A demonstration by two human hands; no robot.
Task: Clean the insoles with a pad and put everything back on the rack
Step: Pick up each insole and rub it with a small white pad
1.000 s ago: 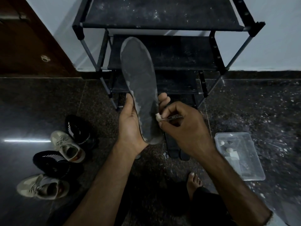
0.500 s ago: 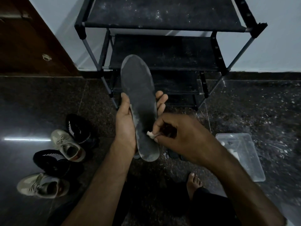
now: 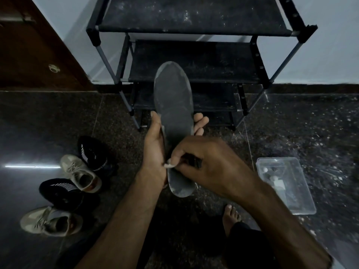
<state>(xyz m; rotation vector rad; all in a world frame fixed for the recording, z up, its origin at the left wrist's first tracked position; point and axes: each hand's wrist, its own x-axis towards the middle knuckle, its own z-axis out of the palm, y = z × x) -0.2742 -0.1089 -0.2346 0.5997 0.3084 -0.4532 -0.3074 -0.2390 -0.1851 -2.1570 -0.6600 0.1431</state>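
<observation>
My left hand grips a long grey insole from behind, toe end up, in front of the black shoe rack. My right hand pinches a small white pad and presses it on the insole's left edge near the heel. The heel end sticks out below my right hand. My right hand hides the middle of the insole.
Two beige sneakers and two black shoes lie on the dark floor at left. A clear plastic box with small items sits at right. A bare foot is below. A wooden door stands at left.
The insole has come down lower in front of the rack. My right hand with the pad has slid across the heel area from the right edge to the left edge.
</observation>
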